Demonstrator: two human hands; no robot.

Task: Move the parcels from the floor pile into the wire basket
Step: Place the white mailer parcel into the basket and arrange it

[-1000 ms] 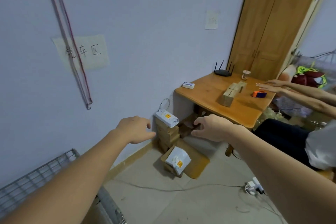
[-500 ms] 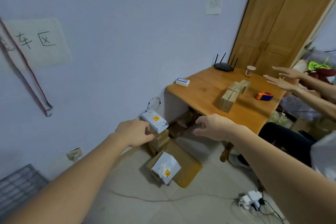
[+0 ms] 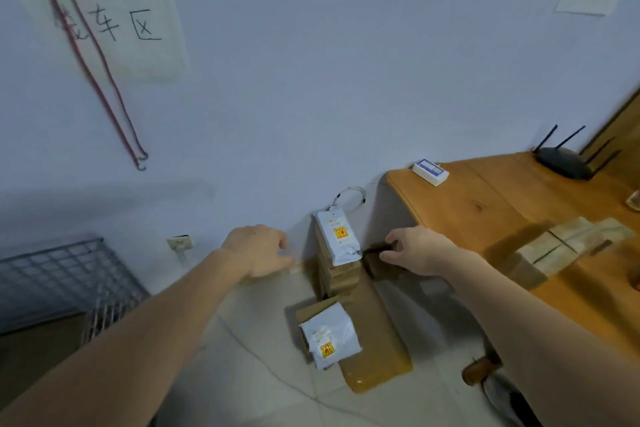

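Note:
A pile of parcels stands on the floor against the wall: a stack of brown boxes topped by a white mailer bag. A second white mailer bag lies lower down on a flat cardboard box. My left hand hovers just left of the stack, fingers loosely curled, holding nothing. To the right of the stack my right hand reaches toward a dark brown box, fingers spread, not gripping it. The wire basket shows at the left edge.
A wooden table stands at the right with a router, a small white box and wooden blocks on it. A wall socket sits low on the wall. A red cord hangs from the wall. Cables cross the floor tiles.
My view has moved closer to the pile and swung left. Both hands have reached forward to either side of the stack. The other person's hands have left the view.

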